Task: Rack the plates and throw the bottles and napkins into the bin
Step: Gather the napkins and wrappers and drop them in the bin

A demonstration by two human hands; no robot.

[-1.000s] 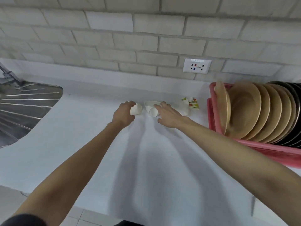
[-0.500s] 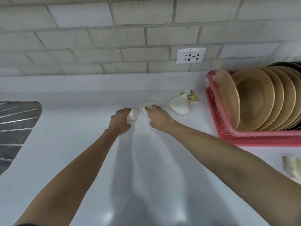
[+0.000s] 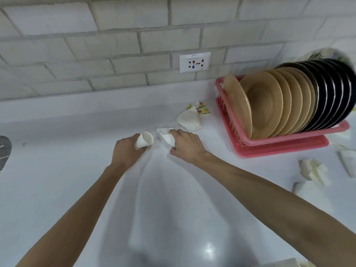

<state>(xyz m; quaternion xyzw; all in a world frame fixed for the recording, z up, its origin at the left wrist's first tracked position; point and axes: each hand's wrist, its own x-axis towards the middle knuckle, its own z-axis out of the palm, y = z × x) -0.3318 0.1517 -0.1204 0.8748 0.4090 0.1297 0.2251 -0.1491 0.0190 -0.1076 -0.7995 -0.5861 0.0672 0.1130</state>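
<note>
My left hand (image 3: 126, 151) grips a small white paper cup (image 3: 144, 139), its mouth turned to the right. My right hand (image 3: 185, 145) has its fingers curled over a crumpled white napkin (image 3: 165, 136) on the white counter (image 3: 67, 180). Just beyond lies another white napkin (image 3: 188, 120) with a printed napkin (image 3: 200, 108) behind it. The pink dish rack (image 3: 285, 145) at the right holds several tan plates (image 3: 269, 105) and several black plates (image 3: 331, 93) standing on edge.
More crumpled napkins (image 3: 312, 170) lie at the right edge, in front of the rack. A wall socket (image 3: 195, 62) sits in the brick wall behind. A sliver of the steel sink drainer (image 3: 4, 151) shows at the far left.
The view has swung right, bringing more of the rack into sight. My left hand has lifted the cup slightly, and my right hand's fingers have closed over the napkin.
</note>
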